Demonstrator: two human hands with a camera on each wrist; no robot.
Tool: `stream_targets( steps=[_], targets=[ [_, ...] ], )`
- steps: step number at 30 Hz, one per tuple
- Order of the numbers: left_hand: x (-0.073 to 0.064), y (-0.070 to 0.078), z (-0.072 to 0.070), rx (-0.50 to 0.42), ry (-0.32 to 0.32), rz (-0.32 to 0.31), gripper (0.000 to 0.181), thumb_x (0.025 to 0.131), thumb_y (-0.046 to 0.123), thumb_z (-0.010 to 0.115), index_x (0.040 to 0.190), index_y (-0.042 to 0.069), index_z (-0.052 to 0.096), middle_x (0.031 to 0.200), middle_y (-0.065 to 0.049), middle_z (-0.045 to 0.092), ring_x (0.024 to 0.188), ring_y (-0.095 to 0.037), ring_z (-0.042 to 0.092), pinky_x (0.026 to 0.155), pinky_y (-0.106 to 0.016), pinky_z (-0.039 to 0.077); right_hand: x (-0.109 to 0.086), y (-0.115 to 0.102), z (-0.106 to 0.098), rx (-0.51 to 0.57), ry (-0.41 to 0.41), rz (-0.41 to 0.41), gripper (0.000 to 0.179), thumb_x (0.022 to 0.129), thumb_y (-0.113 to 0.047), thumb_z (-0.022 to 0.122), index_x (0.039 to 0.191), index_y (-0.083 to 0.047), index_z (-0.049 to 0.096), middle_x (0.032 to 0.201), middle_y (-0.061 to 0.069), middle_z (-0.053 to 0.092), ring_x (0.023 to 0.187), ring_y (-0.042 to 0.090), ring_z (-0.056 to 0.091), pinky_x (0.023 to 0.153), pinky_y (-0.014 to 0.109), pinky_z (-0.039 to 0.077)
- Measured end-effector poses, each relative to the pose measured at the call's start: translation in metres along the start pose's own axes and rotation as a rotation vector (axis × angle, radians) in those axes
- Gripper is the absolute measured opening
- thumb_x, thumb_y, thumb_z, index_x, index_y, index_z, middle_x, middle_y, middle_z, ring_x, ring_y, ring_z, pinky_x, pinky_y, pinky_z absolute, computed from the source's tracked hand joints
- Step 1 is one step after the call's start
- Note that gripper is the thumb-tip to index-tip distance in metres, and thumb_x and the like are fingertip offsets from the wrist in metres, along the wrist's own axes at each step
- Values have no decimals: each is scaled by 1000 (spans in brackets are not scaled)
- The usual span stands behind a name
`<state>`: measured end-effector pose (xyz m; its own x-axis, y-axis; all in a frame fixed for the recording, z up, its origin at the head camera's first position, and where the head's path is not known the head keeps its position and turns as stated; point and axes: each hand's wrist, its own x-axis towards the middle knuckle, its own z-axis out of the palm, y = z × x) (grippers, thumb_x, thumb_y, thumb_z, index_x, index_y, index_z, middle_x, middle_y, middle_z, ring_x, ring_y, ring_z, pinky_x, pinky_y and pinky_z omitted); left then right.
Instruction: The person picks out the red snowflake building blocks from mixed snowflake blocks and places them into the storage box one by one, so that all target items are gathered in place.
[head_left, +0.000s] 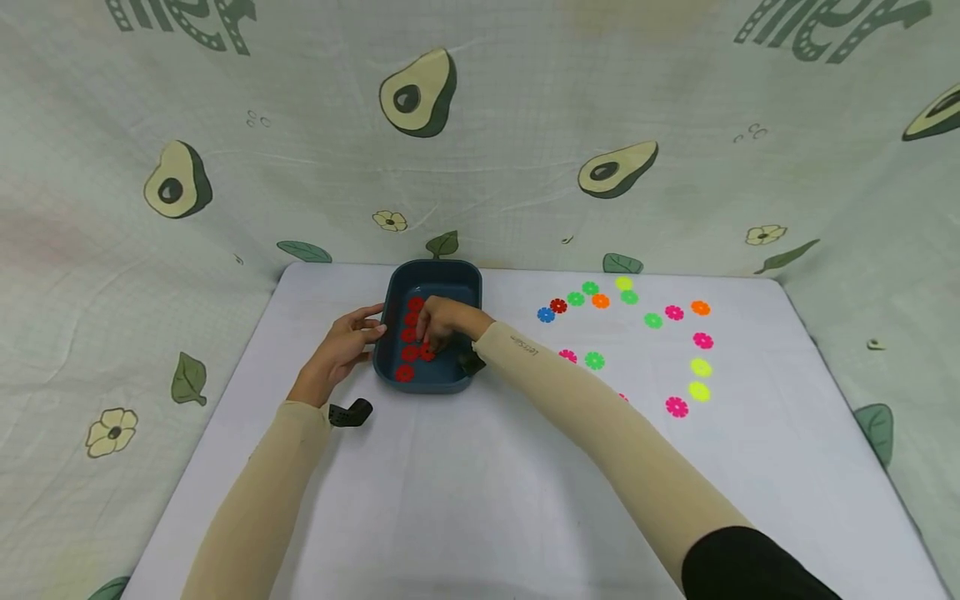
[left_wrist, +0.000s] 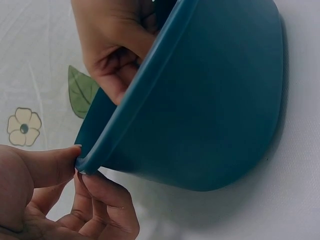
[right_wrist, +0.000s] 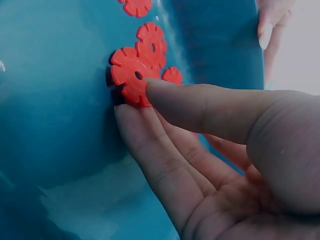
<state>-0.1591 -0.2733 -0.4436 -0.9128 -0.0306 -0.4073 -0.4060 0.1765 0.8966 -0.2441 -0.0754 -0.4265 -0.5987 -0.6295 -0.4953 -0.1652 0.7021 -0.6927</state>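
Note:
A deep blue tub [head_left: 438,387] stands on the white table, its rim pinched at the left side between thumb and fingers of my left hand [head_left: 341,346]. Inside the tub is my right hand [head_left: 447,319]. In the right wrist view its thumb and a fingertip pinch a red flower-shaped plastic disc [right_wrist: 129,72] with slotted edges and a hole in the middle. Another red disc [right_wrist: 151,42] lies right against it. Several more red discs [head_left: 408,335] run in a rough column along the tub's left side; the right hand hides part of the tub floor.
To the right, flower-shaped discs lie scattered on the table: pink [head_left: 677,407], yellow [head_left: 699,392], green [head_left: 653,321], orange [head_left: 701,308], blue [head_left: 546,315] and one red [head_left: 558,306]. My right forearm crosses near some of them. An avocado-print cloth [head_left: 517,100] hangs behind the table.

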Motion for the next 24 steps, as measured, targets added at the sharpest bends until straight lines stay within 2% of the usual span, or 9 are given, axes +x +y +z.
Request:
stream_targets(
  steps=[7,15,24],
  targets=[
    [0,0,1,9,-8,-8,60,110,10,56,166,12,36,125,-4,48,108,-16,55,83,-31,49,-12,3,-6,-10,49,-30,23,86,18,74,106,6,77,84,7,68,75,17,65,78,32,60],
    [-1,0,1,12,-18,-11,61,110,12,57,167,13,34,127,-5,47,110,-16,55,84,-31,48,-41,9,-22,30,88,-108,26,89,14,72,114,7,75,110,21,76,84,20,70,80,31,60],
    [-2,0,0,18,-32,-4,62,110,12,56,167,12,32,124,-2,47,105,-12,56,82,-29,49,-77,31,-45,186,144,-160,31,92,14,69,123,9,71,121,25,72,102,28,71,87,33,60]
  ],
)
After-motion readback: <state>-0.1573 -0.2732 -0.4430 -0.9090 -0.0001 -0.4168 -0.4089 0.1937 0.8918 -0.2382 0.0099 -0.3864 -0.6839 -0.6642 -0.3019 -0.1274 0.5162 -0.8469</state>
